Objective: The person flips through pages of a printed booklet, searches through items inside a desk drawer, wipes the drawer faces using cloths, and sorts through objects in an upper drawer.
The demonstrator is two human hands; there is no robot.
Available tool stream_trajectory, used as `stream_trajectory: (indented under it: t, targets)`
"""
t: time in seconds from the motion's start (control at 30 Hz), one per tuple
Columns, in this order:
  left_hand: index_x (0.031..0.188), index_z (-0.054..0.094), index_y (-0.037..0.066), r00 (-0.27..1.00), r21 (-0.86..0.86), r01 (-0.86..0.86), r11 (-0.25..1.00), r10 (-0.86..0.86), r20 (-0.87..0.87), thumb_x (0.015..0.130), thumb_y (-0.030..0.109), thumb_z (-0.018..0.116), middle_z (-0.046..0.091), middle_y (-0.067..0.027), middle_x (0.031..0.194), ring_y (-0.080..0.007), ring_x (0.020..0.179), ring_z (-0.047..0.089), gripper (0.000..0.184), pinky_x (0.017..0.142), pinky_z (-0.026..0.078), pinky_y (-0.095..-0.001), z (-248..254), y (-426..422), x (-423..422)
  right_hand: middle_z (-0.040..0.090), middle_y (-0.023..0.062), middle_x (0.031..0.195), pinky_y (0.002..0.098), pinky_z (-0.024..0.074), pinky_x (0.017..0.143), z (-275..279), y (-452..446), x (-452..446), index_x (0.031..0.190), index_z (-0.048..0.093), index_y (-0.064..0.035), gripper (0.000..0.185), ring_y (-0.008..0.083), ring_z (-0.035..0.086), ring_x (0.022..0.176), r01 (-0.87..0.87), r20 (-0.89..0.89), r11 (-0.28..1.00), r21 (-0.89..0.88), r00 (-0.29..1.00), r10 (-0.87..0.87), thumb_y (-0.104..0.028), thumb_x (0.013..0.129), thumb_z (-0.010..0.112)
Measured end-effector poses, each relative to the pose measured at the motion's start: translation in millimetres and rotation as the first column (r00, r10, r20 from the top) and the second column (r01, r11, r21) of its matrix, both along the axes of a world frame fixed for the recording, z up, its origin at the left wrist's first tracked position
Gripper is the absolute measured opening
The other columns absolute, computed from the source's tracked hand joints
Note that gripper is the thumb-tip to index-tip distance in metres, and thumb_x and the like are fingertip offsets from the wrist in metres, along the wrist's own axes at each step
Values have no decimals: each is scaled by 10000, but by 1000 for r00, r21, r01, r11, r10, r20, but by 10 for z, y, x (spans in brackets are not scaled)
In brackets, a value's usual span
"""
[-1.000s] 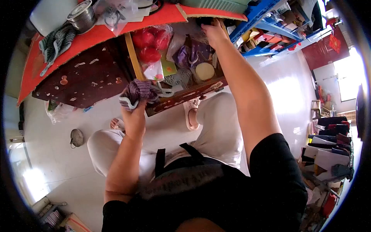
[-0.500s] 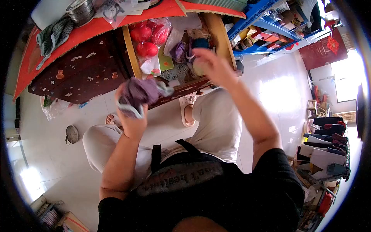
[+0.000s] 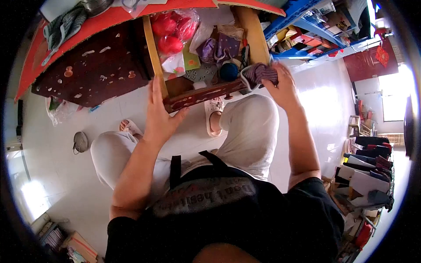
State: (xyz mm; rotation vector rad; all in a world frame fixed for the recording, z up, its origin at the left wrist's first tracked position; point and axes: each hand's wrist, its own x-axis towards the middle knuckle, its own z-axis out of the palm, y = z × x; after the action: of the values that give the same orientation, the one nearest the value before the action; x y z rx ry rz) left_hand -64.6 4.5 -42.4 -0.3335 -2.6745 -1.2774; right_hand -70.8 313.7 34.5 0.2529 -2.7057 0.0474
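An open wooden drawer (image 3: pixel 206 97) holds red balls in clear plastic (image 3: pixel 170 45), a green card (image 3: pixel 191 60), a purple dotted pouch (image 3: pixel 227 45) and a blue round item (image 3: pixel 229 71). My left hand (image 3: pixel 158 115) is at the drawer's front left corner, its fingers apart and holding nothing. At the front right corner, my right hand (image 3: pixel 283 86) grips a purple knitted item with a pale edge (image 3: pixel 260 75).
A red-topped desk (image 3: pixel 127 16) carries a grey knitted item (image 3: pixel 66 27) and a metal spool. Blue shelves (image 3: pixel 302 26) with boxes stand at the right. A round metal lid (image 3: pixel 80 142) lies on the floor at the left.
The purple knitted item has passed from my left hand to my right. My right hand has come out of the drawer's back to its front right corner. The blue round item now lies nearer the front.
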Motion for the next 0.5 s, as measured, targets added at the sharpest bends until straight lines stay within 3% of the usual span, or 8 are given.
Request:
stream_trajectory:
  t: [0.07, 0.2, 0.3, 0.37, 0.4, 0.47, 0.5]
  targets:
    - [1309, 67, 0, 989, 321, 98, 942, -127, 72, 638, 119, 709, 281, -239, 1260, -313, 1167, 317, 936, 962, 273, -358, -2, 18, 6, 496, 204, 1072, 371, 361, 872, -203, 168, 5, 1054, 477, 17, 444, 340, 471, 1005, 274, 464, 865, -421, 884, -54, -231, 706, 597]
    - [1308, 36, -9, 992, 309, 95, 946, -117, 53, 642, 91, 704, 351, -222, 1210, -290, 1090, 410, 949, 919, 327, -332, -28, 28, 11, 512, 224, 1043, 374, 389, 836, -386, -32, -1, 1080, 446, 46, 499, 349, 491, 975, 205, 396, 913, -352, 917, -54, -284, 730, 578]
    - [1305, 31, -17, 997, 259, 57, 964, -70, 42, 627, 66, 711, 409, -213, 1150, -277, 1020, 468, 964, 869, 377, -329, -85, 35, -2, 545, 206, 960, 412, 417, 777, -411, -559, 6, 1038, 459, 23, 463, 358, 522, 894, -8, 359, 919, -395, 919, 162, -308, 736, 574]
    - [1308, 50, 0, 988, 331, 19, 943, -70, 141, 620, 36, 708, 449, -179, 1110, -241, 975, 499, 953, 835, 406, -310, -1, 51, 15, 550, 202, 907, 416, 426, 760, -440, -1002, 30, 997, 466, 12, 416, 359, 530, 853, -138, 347, 920, -368, 897, 273, -298, 739, 565]
    - [1308, 50, 0, 989, 333, 27, 943, -73, 127, 620, 36, 708, 449, -179, 1110, -241, 975, 499, 953, 835, 406, -310, -64, 50, 3, 543, 201, 981, 389, 414, 807, -363, -1237, 67, 1068, 453, 18, 482, 340, 523, 915, -127, 408, 933, -337, 874, 266, -272, 711, 599]
    - [1304, 55, -3, 993, 320, 60, 946, -88, 73, 594, 68, 728, 436, -192, 1137, -276, 1008, 493, 981, 843, 404, -318, -256, 18, -56, 552, 203, 951, 388, 417, 799, -501, -1499, 57, 1034, 474, 14, 443, 354, 523, 900, -231, 320, 876, -423, 866, 383, -239, 697, 611]
    - [1303, 81, -1, 982, 441, 69, 895, -138, 126, 598, 60, 720, 459, -169, 1114, -272, 1008, 492, 953, 853, 394, -309, -222, 6, -39, 552, 203, 951, 388, 417, 799, -464, -1541, 16, 1034, 474, 14, 443, 354, 523, 900, -235, 300, 881, -409, 878, 374, -239, 697, 611]
